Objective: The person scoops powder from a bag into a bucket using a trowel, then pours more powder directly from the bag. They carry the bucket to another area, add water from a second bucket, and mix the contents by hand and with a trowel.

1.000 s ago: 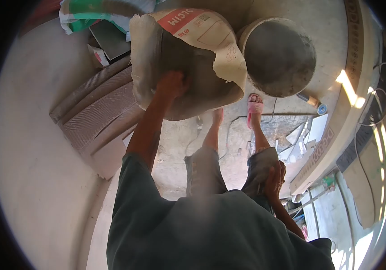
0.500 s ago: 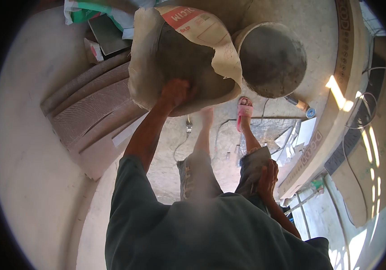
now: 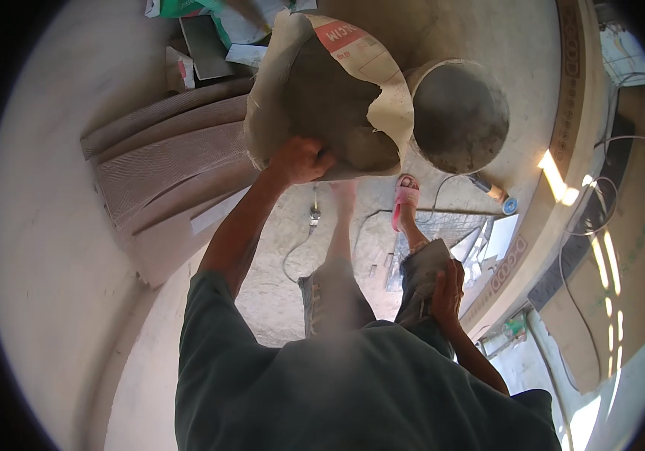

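My left hand (image 3: 304, 160) is closed in a fist over the near rim of a torn paper cement bag (image 3: 383, 60), which stands open. What the fist holds, if anything, is hidden. Grey powder (image 3: 330, 98) fills the bag's inside, and dust hangs over it. Just right of the bag is a round bucket (image 3: 422, 146) with grey material (image 3: 461, 113) in it. My right hand (image 3: 449, 292) lies against my right knee, fingers stretched along the dark trouser leg (image 3: 418, 293).
Curved brown sheets (image 3: 180, 161) lean at the left, near green-and-white bags (image 3: 243, 26). An angle grinder (image 3: 494, 189) lies below the bucket. Cables (image 3: 292, 252) cross the floor by my feet in pink slippers (image 3: 407, 197). Long cardboard (image 3: 499, 274) runs down the right.
My left hand has drawn back from inside the bag to its near rim. The view has shifted, so the bag appears further right. My right hand stays at the knee.
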{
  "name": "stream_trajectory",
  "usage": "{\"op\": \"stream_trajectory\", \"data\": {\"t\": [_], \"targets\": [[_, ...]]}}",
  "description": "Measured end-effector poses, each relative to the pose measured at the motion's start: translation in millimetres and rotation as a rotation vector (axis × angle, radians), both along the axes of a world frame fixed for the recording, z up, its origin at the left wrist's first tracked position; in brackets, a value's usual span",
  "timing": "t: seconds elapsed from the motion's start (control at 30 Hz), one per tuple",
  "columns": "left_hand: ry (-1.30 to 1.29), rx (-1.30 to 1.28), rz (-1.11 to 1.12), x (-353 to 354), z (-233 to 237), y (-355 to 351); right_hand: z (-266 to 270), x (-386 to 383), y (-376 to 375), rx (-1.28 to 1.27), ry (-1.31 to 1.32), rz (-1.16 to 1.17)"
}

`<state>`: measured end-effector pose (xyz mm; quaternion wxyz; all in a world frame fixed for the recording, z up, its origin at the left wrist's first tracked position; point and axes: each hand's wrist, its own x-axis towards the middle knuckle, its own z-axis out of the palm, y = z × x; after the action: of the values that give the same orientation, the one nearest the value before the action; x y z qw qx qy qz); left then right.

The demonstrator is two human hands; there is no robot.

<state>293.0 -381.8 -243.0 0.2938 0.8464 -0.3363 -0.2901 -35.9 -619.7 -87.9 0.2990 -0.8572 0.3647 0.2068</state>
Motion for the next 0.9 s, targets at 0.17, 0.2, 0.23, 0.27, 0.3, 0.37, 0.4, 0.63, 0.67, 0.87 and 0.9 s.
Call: {"op": "stream_trajectory", "data": {"t": [0.17, 0.2, 0.23, 0.27, 0.3, 0.37, 0.4, 0.63, 0.67, 0.87, 0.9], "targets": [[0.007, -0.044, 0.017, 9, 42, 14, 4, 20, 5, 0.059, -0.028, 0.015], [0.023, -0.03, 0.062, 11, 45, 18, 4, 22, 6, 0.043, -0.028, 0.043], [0.039, -0.017, 0.108, 13, 48, 22, 4, 25, 6, 0.026, -0.028, 0.071], [0.042, 0.005, 0.118, 14, 51, 28, 5, 27, 6, 0.01, -0.027, 0.098], [0.045, 0.027, 0.125, 16, 55, 33, 5, 29, 6, 0.015, -0.041, 0.112], [0.048, 0.052, 0.146, 20, 67, 40, 6, 31, 3, 0.021, -0.069, 0.134], [0.046, 0.058, 0.162, 22, 76, 44, 4, 29, 0, 0.024, -0.088, 0.136], [0.066, 0.21, 0.237, 30, 136, 53, -16, 25, -8, 0.038, -0.103, 0.152], [0.049, 0.18, 0.231, 29, 143, 53, -14, 29, -6, 0.042, -0.09, 0.153], [0.059, 0.168, 0.236, 26, 186, 16, -3, 17, -24, 0.119, 0.122, -0.02], [0.068, 0.151, 0.25, 22, 188, 5, 10, 24, -26, 0.085, 0.136, 0.003]]}}
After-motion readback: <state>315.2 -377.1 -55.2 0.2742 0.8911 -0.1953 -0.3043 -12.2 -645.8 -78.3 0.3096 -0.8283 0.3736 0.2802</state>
